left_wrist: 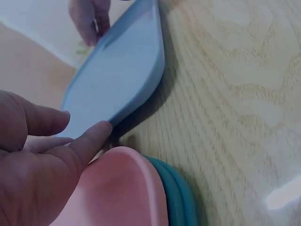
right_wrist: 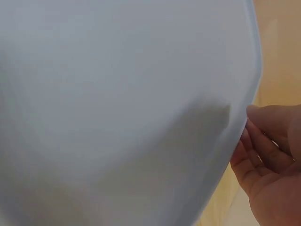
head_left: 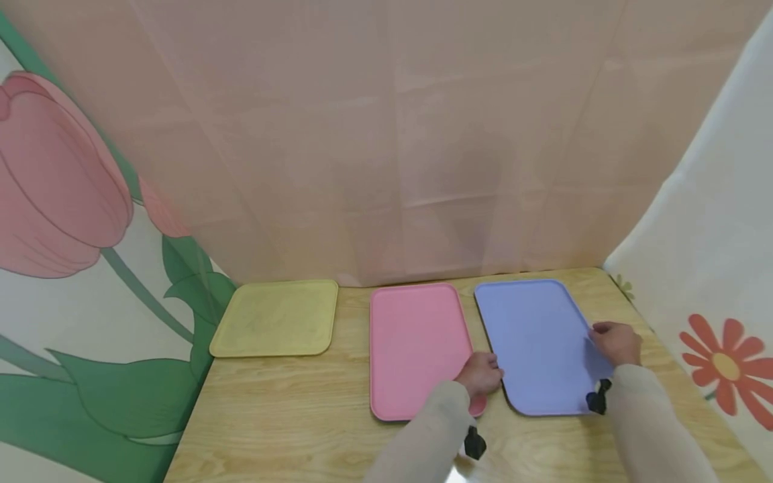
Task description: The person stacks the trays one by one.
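A blue tray (head_left: 531, 335) with a raised rim is at the right of the table, its long sides running front to back. My left hand (head_left: 481, 373) reaches over the front right corner of the pink tray (head_left: 413, 335) and pinches the blue tray's left edge. On the opposite side, my right hand (head_left: 617, 343) grips the right edge; its thumb (right_wrist: 270, 115) is at the rim with the fingers curled beside and below it. Teal rims (left_wrist: 181, 193) show beneath the pink tray in the left wrist view.
A yellow tray (head_left: 274, 318) lies at the back left of the wooden table (head_left: 290, 416). Behind the table hangs a plain pinkish cloth (head_left: 374, 147). Flower-printed cloths stand along the left and right sides.
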